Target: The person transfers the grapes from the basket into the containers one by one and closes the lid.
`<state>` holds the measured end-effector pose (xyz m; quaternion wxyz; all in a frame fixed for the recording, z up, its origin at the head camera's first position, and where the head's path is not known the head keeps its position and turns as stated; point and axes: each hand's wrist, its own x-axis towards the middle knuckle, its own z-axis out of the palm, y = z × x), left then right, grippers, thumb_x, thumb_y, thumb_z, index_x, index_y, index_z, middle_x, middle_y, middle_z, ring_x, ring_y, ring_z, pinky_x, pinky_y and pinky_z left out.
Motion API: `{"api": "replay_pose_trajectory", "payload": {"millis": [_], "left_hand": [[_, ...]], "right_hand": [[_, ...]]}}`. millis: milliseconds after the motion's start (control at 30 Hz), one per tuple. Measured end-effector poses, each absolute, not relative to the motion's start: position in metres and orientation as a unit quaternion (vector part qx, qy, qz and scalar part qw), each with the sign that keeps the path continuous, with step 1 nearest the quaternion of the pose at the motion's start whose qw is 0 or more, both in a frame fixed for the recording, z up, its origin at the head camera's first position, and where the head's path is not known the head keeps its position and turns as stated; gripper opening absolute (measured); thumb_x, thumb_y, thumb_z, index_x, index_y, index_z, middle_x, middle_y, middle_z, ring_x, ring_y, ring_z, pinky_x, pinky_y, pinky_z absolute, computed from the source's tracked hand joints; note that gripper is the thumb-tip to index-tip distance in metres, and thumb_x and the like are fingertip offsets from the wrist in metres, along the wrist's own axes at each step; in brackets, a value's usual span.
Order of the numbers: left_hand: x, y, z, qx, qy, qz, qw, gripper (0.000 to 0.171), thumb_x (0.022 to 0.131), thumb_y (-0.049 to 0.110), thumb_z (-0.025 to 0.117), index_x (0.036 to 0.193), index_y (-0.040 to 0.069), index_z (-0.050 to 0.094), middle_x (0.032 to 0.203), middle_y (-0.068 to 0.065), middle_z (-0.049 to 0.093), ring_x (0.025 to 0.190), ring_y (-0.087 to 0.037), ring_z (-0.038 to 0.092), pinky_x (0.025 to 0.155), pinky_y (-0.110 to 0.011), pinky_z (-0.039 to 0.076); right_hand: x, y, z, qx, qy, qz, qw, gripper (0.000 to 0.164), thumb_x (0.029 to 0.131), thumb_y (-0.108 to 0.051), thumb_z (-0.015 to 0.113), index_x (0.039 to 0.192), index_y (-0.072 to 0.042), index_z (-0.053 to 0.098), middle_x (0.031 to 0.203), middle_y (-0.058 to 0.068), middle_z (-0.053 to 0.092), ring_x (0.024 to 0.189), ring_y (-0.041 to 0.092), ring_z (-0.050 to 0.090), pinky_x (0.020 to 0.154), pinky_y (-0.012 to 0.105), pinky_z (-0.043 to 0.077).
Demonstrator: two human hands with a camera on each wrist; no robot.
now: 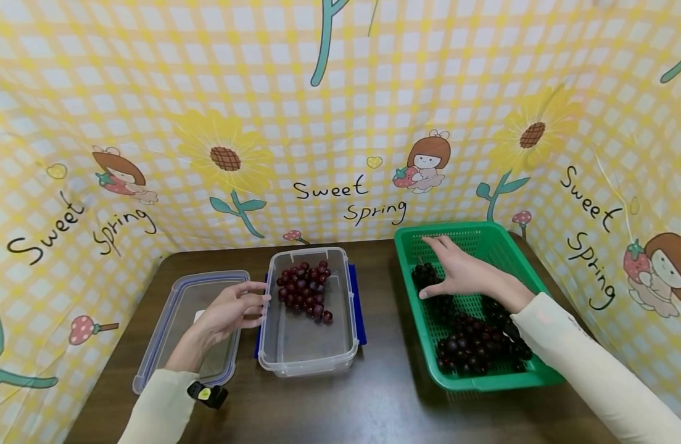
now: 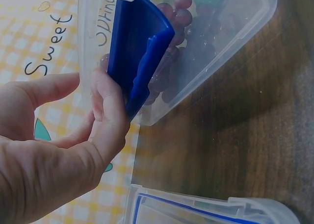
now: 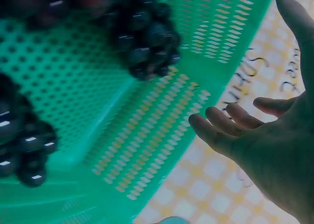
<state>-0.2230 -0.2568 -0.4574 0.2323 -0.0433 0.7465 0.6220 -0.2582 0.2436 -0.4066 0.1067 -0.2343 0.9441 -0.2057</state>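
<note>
Pale sleeve (image 1: 590, 370) nearest, right hand (image 1: 462, 271) spread over green basket (image 1: 485, 384), likely reaching for dark grapes (image 1: 468, 345), next needing a gentle grip; left hand (image 1: 232, 313), fingers loose, touches clear container (image 1: 309, 362).

Curtained tabletop booth (image 1: 251, 74), yellow checked fabric (image 1: 468, 92) printed "Sweet Spring" on three sides, dark wood-look table (image 1: 382, 308)

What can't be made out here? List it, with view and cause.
- Head: some dark grapes in the green basket, behind the right hand and sleeve.
- Head: part of the lid, behind the left hand.
- Left wrist: most of the lid, cut off by the bottom edge.
- Right wrist: the uppermost grapes, blurred and cut by the top edge.
</note>
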Motion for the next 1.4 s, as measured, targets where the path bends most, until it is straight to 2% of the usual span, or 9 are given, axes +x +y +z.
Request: {"api": "replay_pose_trajectory", "payload": {"millis": [100, 333, 467, 733, 933, 1167, 1400], "left_hand": [[-0.223, -0.257, -0.457, -0.044, 0.748, 0.621, 0.231, 0.059, 0.106, 0.018, 0.062, 0.157, 0.002, 0.036, 0.117, -0.004, 0.059, 0.093, -0.012, 0.066, 0.079, -0.027, 0.063], [-0.222, -0.255, -0.456, -0.050, 0.750, 0.619, 0.226, 0.057, 0.105, 0.016, 0.062, 0.155, 0.001, 0.038, 0.114, -0.003, 0.061, 0.091, -0.013, 0.066, 0.079, -0.027, 0.063], [-0.222, -0.254, -0.456, -0.049, 0.752, 0.618, 0.223, 0.057, 0.105, 0.016, 0.062, 0.155, 0.001, 0.038, 0.115, -0.004, 0.061, 0.091, -0.012, 0.066, 0.079, -0.027, 0.063], [-0.222, -0.255, -0.455, -0.050, 0.756, 0.613, 0.224, 0.055, 0.106, 0.014, 0.059, 0.155, 0.001, 0.039, 0.119, -0.005, 0.061, 0.093, -0.014, 0.066, 0.079, -0.027, 0.063], [-0.220, -0.254, -0.455, -0.048, 0.759, 0.610, 0.223, 0.057, 0.105, 0.016, 0.062, 0.155, 0.001, 0.038, 0.123, -0.009, 0.061, 0.095, -0.015, 0.066, 0.081, -0.029, 0.063], [-0.220, -0.253, -0.456, -0.047, 0.760, 0.610, 0.220, 0.058, 0.105, 0.019, 0.064, 0.154, 0.001, 0.039, 0.118, -0.006, 0.061, 0.094, -0.014, 0.066, 0.081, -0.029, 0.063], [-0.221, -0.253, -0.455, -0.051, 0.761, 0.608, 0.221, 0.058, 0.105, 0.019, 0.064, 0.155, 0.002, 0.039, 0.116, -0.005, 0.061, 0.094, -0.014, 0.066, 0.081, -0.029, 0.063]], "right_hand": [[-0.261, 0.251, -0.416, -0.227, 0.946, -0.199, 0.116, 0.128, 0.081, -0.067, 0.082, 0.167, -0.002, 0.014, 0.162, 0.033, 0.026, 0.146, 0.050, 0.040, 0.109, 0.065, 0.047], [-0.267, 0.263, -0.433, -0.210, 0.949, -0.188, 0.144, 0.126, 0.083, -0.055, 0.086, 0.166, 0.002, 0.011, 0.163, 0.040, 0.020, 0.148, 0.057, 0.033, 0.111, 0.069, 0.043], [-0.271, 0.268, -0.440, -0.207, 0.947, -0.175, 0.172, 0.126, 0.084, -0.054, 0.086, 0.166, 0.003, 0.008, 0.164, 0.042, 0.017, 0.150, 0.060, 0.027, 0.113, 0.071, 0.040], [-0.279, 0.273, -0.455, -0.201, 0.941, -0.157, 0.222, 0.130, 0.085, -0.060, 0.082, 0.167, 0.001, 0.003, 0.170, 0.038, 0.009, 0.156, 0.060, 0.012, 0.120, 0.075, 0.027], [-0.279, 0.267, -0.460, -0.201, 0.938, -0.146, 0.243, 0.132, 0.085, -0.063, 0.081, 0.167, 0.002, 0.000, 0.171, 0.035, 0.010, 0.157, 0.059, 0.011, 0.122, 0.073, 0.026], [-0.280, 0.259, -0.466, -0.209, 0.937, -0.135, 0.246, 0.136, 0.083, -0.065, 0.081, 0.166, 0.005, -0.002, 0.172, 0.033, 0.011, 0.158, 0.056, 0.012, 0.124, 0.069, 0.026], [-0.284, 0.250, -0.469, -0.211, 0.944, -0.123, 0.223, 0.136, 0.081, -0.070, 0.080, 0.164, 0.010, 0.009, 0.170, 0.037, 0.015, 0.157, 0.056, 0.018, 0.124, 0.068, 0.028]]}}
